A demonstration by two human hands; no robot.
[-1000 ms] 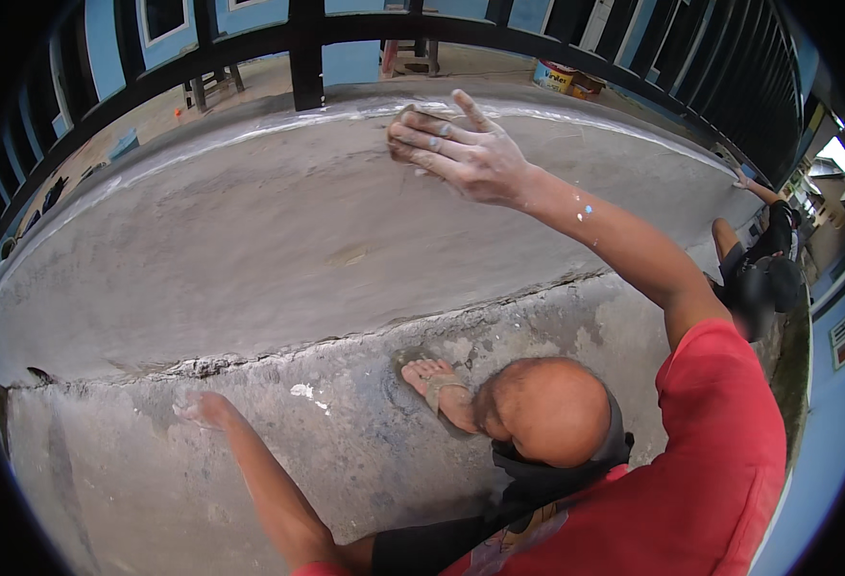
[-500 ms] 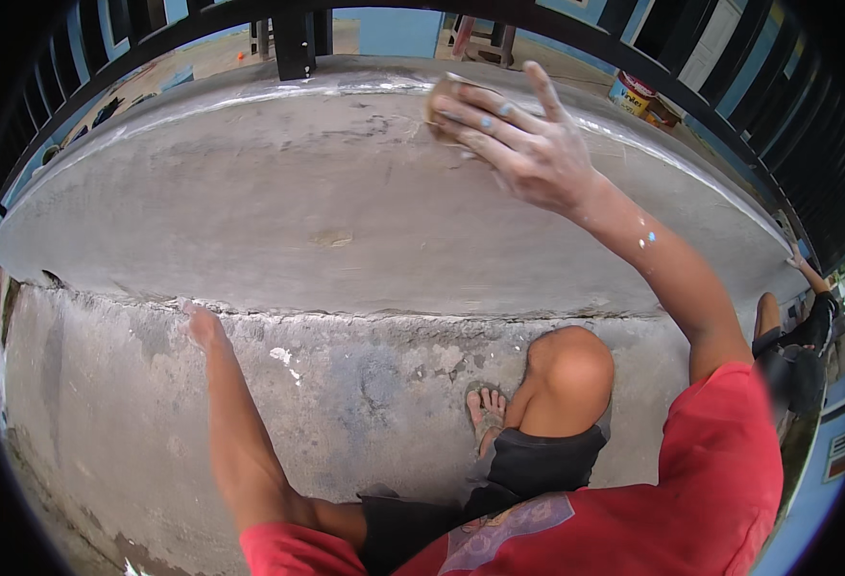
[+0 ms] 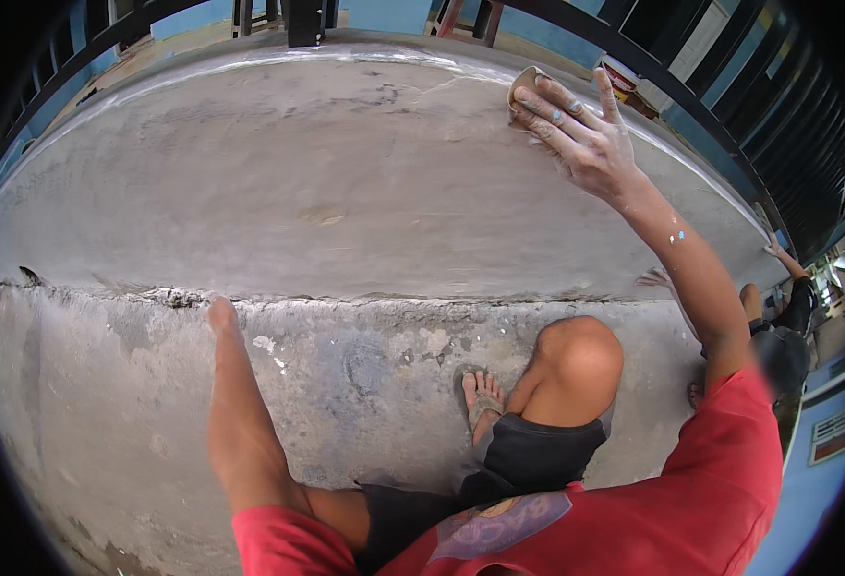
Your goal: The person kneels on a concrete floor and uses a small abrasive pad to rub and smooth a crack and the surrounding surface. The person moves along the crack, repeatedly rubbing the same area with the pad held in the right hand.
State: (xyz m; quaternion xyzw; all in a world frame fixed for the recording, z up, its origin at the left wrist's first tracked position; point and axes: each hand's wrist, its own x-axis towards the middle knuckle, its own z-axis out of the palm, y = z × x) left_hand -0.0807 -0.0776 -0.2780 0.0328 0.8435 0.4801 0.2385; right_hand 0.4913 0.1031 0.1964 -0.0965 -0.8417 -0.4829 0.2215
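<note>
My right hand, dusted white with paint specks on its fingers, presses a tan piece of sandpaper to the upper edge of a low grey plastered wall. Its fingers lie over the sheet, with the thumb raised. My left hand is at the rough joint where the wall meets the concrete floor. Its fingers are turned away and too unclear to read. White residue runs along the wall's top edge, and fine cracks show beneath it.
Black metal railing runs above the wall. Behind it stands a paint bucket. At the right a co-worker in dark clothes squats, with hands on the wall. My bent knee is close to the wall.
My right hand has slid to the right along the wall's upper edge with the sandpaper. My left hand has shifted slightly right along the joint. More of the co-worker shows now.
</note>
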